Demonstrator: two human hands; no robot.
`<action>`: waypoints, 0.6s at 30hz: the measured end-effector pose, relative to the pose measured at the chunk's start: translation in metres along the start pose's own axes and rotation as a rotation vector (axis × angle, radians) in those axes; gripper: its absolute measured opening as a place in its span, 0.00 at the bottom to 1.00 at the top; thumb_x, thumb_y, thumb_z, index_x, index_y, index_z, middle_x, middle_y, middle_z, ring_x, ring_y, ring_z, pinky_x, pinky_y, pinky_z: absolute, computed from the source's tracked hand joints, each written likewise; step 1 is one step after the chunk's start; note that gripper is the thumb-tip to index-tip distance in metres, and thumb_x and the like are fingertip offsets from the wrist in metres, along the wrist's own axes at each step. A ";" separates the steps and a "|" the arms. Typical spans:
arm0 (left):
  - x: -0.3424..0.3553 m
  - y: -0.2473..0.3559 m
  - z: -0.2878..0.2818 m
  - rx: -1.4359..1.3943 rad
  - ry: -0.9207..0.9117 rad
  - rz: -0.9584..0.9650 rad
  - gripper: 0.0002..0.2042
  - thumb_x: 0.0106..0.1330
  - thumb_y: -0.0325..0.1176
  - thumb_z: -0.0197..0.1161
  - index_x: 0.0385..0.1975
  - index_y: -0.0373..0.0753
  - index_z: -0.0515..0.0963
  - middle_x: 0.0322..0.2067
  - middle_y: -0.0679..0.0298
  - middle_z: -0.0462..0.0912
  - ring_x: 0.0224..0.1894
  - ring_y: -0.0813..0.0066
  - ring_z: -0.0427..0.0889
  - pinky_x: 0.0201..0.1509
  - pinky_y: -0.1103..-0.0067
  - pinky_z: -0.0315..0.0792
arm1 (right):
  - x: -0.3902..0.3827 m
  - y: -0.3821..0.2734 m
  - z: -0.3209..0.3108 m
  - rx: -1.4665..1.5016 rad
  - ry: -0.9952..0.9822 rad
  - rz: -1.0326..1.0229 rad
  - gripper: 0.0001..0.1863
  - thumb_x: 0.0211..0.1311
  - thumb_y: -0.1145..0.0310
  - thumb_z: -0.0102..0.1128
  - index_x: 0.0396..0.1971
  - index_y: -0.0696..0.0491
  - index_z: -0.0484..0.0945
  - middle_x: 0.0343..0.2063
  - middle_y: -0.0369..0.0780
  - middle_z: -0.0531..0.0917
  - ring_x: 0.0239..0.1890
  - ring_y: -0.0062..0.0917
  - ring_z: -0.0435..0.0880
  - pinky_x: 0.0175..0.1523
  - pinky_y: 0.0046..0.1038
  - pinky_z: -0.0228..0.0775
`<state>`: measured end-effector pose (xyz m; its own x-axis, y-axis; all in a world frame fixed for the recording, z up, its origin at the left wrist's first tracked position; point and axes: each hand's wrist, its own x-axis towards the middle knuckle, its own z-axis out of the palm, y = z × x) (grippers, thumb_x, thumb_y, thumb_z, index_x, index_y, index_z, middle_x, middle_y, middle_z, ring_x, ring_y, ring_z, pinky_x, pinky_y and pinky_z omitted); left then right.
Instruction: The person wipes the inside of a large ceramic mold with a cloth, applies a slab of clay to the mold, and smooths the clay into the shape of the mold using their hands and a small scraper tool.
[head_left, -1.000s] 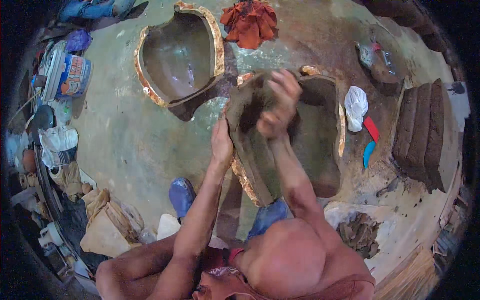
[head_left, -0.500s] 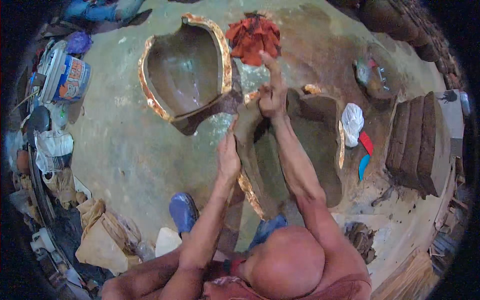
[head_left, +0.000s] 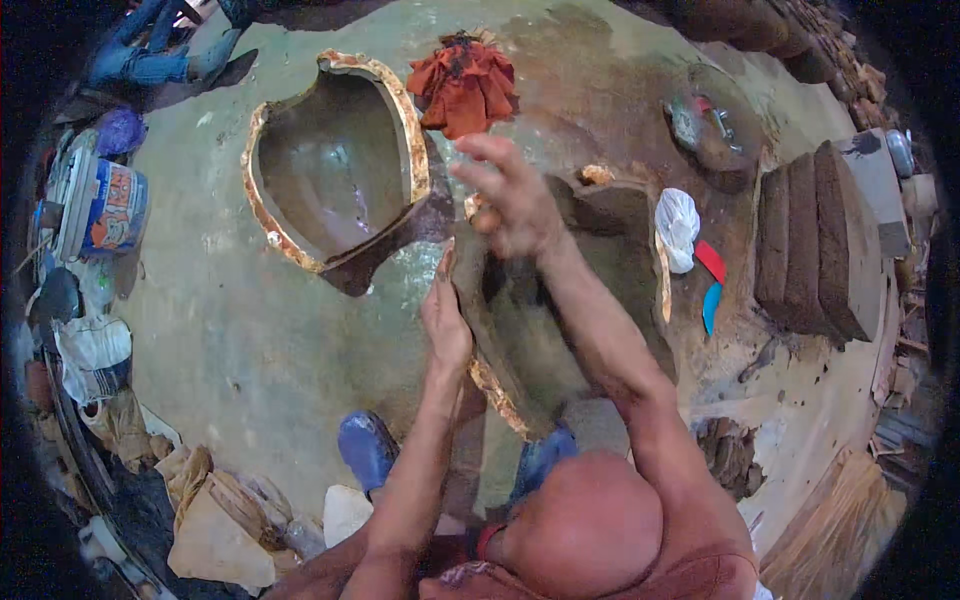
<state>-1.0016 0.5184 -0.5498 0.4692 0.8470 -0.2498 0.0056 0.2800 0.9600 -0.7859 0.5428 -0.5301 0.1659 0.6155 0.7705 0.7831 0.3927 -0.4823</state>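
My left hand [head_left: 447,320] lies with straight fingers against the left wall of a dark clay form [head_left: 550,330], whose pale, rust-stained outer shell shows along the edges. My right hand [head_left: 505,195] is raised over the form's far left corner, slightly blurred, fingers apart and nothing visible in them. Farther left is a second, hollow form [head_left: 415,160] with a speckled white and orange rim and a dark smooth inside. An orange-red crumpled cloth [head_left: 462,85] lies beyond my right hand.
To the right are a white plastic bag [head_left: 678,228], red [head_left: 710,260] and blue [head_left: 712,305] flat pieces, and stacked clay slabs [head_left: 810,240]. Buckets [head_left: 110,205] and sacks line the left. Another person's jeans-clad legs [head_left: 150,60] show top left. A blue slipper [head_left: 362,445] is near my left forearm.
My right hand has risen from inside the clay form toward its far left corner, and its fingers have spread. My left hand stays along the wall. The view has shifted slightly.
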 end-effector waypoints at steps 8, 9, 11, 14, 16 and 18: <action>0.000 0.016 0.009 -0.084 -0.177 -0.064 0.26 0.84 0.43 0.35 0.71 0.34 0.66 0.67 0.55 0.72 0.69 0.65 0.69 0.74 0.72 0.59 | -0.001 -0.002 -0.040 -0.154 -0.272 0.080 0.22 0.70 0.59 0.56 0.58 0.53 0.75 0.59 0.47 0.76 0.55 0.43 0.81 0.57 0.42 0.75; 0.005 0.026 0.016 -0.049 -0.182 -0.044 0.27 0.84 0.44 0.35 0.70 0.32 0.66 0.69 0.55 0.70 0.71 0.65 0.67 0.75 0.73 0.57 | 0.002 0.011 -0.054 -0.304 -0.263 0.170 0.22 0.70 0.58 0.57 0.58 0.53 0.75 0.59 0.46 0.76 0.55 0.42 0.81 0.58 0.41 0.75; 0.014 0.024 0.015 0.024 -0.176 -0.020 0.27 0.84 0.46 0.35 0.71 0.31 0.65 0.70 0.54 0.69 0.72 0.64 0.65 0.76 0.74 0.56 | 0.016 0.012 -0.062 -0.260 -0.318 0.068 0.20 0.72 0.58 0.55 0.56 0.54 0.75 0.57 0.46 0.77 0.54 0.41 0.81 0.57 0.41 0.74; 0.023 0.004 0.012 0.032 -0.189 -0.015 0.27 0.84 0.46 0.37 0.72 0.32 0.64 0.71 0.53 0.68 0.73 0.63 0.64 0.76 0.73 0.56 | 0.029 0.025 -0.066 -0.143 -0.026 0.182 0.21 0.76 0.57 0.52 0.58 0.56 0.74 0.51 0.47 0.78 0.53 0.39 0.81 0.56 0.36 0.74; 0.032 0.000 0.007 0.120 -0.188 0.067 0.28 0.83 0.47 0.39 0.72 0.34 0.64 0.70 0.53 0.69 0.72 0.62 0.66 0.75 0.72 0.58 | 0.035 0.028 -0.080 -0.053 0.063 0.262 0.22 0.76 0.56 0.53 0.58 0.56 0.75 0.51 0.48 0.79 0.53 0.38 0.81 0.55 0.36 0.74; 0.043 0.017 0.005 0.079 -0.142 0.132 0.28 0.81 0.48 0.43 0.73 0.36 0.63 0.70 0.54 0.69 0.71 0.63 0.69 0.74 0.71 0.60 | 0.052 0.016 -0.100 0.057 0.168 0.345 0.23 0.76 0.55 0.53 0.58 0.57 0.75 0.50 0.49 0.80 0.53 0.37 0.82 0.55 0.36 0.75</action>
<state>-0.9767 0.5572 -0.5431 0.5899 0.8004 -0.1061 0.0027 0.1295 0.9916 -0.7048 0.5125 -0.4566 0.5138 0.5991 0.6141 0.6301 0.2222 -0.7440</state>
